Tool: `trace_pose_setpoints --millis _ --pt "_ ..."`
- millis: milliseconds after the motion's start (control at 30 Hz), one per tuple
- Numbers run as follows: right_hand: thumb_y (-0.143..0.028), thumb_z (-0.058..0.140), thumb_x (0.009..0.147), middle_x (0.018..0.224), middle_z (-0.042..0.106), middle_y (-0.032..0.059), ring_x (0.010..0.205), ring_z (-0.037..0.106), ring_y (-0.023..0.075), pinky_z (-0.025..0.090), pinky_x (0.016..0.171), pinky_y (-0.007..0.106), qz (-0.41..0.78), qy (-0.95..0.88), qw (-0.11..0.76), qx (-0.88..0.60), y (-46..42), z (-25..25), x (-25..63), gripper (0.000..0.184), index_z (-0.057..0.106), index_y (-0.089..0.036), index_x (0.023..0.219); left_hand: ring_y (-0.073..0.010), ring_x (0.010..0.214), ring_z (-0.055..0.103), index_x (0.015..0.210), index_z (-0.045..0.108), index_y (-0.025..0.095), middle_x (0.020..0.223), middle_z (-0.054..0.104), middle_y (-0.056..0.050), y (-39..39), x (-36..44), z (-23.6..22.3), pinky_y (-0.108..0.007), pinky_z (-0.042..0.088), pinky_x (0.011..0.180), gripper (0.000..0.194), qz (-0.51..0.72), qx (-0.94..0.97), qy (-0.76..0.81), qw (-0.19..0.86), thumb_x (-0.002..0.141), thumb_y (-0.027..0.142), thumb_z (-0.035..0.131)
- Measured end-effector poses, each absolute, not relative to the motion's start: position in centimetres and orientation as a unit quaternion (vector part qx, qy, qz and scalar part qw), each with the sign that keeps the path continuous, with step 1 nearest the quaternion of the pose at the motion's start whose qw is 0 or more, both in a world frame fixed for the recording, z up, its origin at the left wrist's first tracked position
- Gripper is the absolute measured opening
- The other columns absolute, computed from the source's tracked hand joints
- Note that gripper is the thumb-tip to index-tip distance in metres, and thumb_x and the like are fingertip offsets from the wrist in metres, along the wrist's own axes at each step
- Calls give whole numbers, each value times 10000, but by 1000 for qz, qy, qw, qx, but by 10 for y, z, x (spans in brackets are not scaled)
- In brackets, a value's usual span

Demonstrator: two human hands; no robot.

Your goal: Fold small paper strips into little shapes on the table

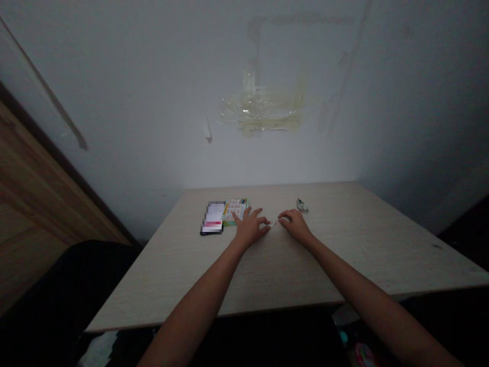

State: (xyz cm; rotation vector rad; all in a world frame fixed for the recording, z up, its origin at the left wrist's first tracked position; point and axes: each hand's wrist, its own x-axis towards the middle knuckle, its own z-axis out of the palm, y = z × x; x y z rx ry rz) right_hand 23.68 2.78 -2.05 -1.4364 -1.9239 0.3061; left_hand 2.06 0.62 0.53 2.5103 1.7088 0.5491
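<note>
Over the middle of the table, my left hand has its thumb and index finger brought round the left end of a small, thin white piece with pinkish marks. Its other fingers spread out toward a colourful printed card or leaflet. From the other side, my right hand pinches at the right end of the same piece, its fingers curled. The piece is too small to name. A crumpled greenish-white scrap or wrapper lies just beyond my right hand.
A phone with a blurred-out screen lies left of the leaflet, touching it. The pale wooden table meets a wall with old tape on it. Wooden panelling stands at the left. Partly hidden items sit below the front edge.
</note>
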Motion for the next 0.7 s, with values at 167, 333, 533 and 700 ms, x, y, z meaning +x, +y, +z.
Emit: trace_pose_setpoints --millis 167,333,533,700 --pt "-303 640 843 957 677 75 983 576 228 406 952 383 117 -774 360 -507 24 -19 240 185 794 -246 928 -357 1432 256 1029 703 389 1455 505 36 -1 29 1 -836 -60 1020 226 210 800 563 -5 874 515 596" --pt "-331 670 849 1001 664 72 1024 547 231 410 953 380 74 -793 344 -498 20 -23 235 165 793 -305 956 -359 1425 263 1054 692 392 1470 486 31 -2 33 1 -830 -1 1037 250 210 789 578 9 871 529 591" --pt "-339 662 873 1044 633 82 1048 525 233 414 947 369 21 -797 303 -521 13 -16 231 178 781 -323 1004 -371 1430 249 1102 669 410 1503 445 31 0 31 0 -839 43 1026 290 193 787 585 27 870 556 574" --pt "-378 621 904 1074 602 89 1064 511 236 417 933 351 -6 -788 274 -552 4 -6 226 212 768 -334 1051 -365 1433 244 1103 663 410 1506 440 36 2 31 -1 -839 44 1024 286 189 790 583 34 871 552 575"
